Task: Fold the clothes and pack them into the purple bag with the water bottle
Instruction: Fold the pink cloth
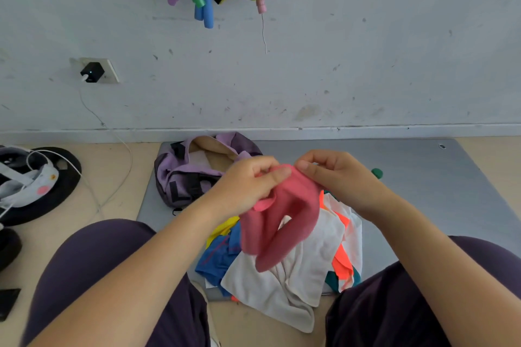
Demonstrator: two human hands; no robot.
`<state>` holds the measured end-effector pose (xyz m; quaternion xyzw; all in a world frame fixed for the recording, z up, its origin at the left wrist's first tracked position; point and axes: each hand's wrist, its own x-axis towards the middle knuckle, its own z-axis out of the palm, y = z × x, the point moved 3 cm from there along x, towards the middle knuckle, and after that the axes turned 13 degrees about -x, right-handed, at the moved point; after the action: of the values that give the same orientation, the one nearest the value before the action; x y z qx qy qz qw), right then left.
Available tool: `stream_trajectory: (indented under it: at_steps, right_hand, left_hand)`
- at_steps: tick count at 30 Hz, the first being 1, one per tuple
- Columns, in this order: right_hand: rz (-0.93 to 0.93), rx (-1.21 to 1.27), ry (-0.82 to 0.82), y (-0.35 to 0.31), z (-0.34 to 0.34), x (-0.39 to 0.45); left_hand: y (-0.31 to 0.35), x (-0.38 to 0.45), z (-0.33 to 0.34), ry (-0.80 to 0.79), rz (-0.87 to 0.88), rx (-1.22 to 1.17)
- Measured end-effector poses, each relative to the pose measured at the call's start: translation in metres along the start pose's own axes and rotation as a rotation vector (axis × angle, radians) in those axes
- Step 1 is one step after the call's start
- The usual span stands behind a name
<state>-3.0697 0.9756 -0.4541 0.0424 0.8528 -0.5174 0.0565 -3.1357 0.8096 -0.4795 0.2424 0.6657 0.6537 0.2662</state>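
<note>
I hold a pink garment (277, 217) up over the pile of clothes (293, 267), my left hand (248, 183) pinching its top edge and my right hand (335, 175) pinching the same edge just beside it, thumbs nearly meeting. The rest of the pink cloth hangs down and touches the white piece on top of the pile. The pile lies on a grey mat (423, 177) between my knees. The purple bag (197, 172) sits open beyond the pile, toward the wall, also on the mat.

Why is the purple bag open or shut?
Open. The purple bag gapes at the top, its beige lining showing; no clothes visible inside.
</note>
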Motion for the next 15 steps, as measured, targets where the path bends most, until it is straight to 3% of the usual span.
stream_trajectory:
  at_steps: [6,8,10,11,15]
  right_hand:
    - [0.027,-0.135,-0.122,0.004,-0.001,-0.002]
    - [0.017,-0.180,-0.127,0.003,0.000,-0.003]
    - [0.010,-0.142,-0.116,0.002,0.002,-0.003]
    - [0.011,-0.109,-0.107,0.001,0.003,-0.003]
    - [0.000,0.045,-0.061,-0.002,0.004,-0.002]
  left_hand:
    - [0.012,0.004,-0.032,0.554,0.106,-0.211]
    - [0.014,0.002,-0.037,0.650,0.082,-0.148]
    - [0.015,0.002,-0.032,0.587,0.069,-0.057]
    - [0.015,0.001,-0.026,0.483,0.052,-0.070]
    - [0.001,-0.006,0.006,-0.094,-0.072,-0.009]
